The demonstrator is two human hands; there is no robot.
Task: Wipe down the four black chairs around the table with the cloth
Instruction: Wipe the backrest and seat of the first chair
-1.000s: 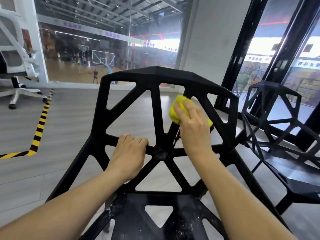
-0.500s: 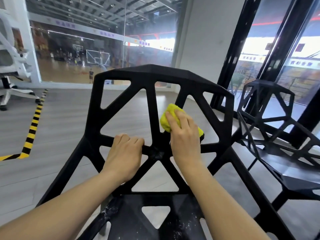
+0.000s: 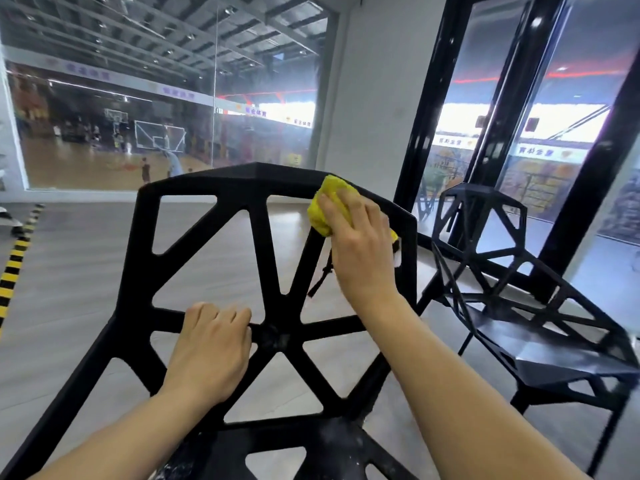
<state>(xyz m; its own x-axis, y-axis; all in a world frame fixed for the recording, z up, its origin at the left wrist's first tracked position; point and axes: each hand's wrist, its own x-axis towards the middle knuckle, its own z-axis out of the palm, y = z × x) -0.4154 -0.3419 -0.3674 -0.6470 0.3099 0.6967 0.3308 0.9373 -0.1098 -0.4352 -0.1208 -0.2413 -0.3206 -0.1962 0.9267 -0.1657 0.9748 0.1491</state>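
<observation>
At frame centre, the right hand (image 3: pixel 360 251) pressed the cloth (image 3: pixel 325 206) under curled fingers onto the chair (image 3: pixel 207 181) top rail, which ran leftward, while the left hand (image 3: pixel 211 351) gripped a lower strut.

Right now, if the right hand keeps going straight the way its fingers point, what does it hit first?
The right hand points up and left with the yellow cloth under its fingers, already at the top rail of the near black chair. It would likely slide along that rail; beyond looks free, though depth is unclear.
</observation>
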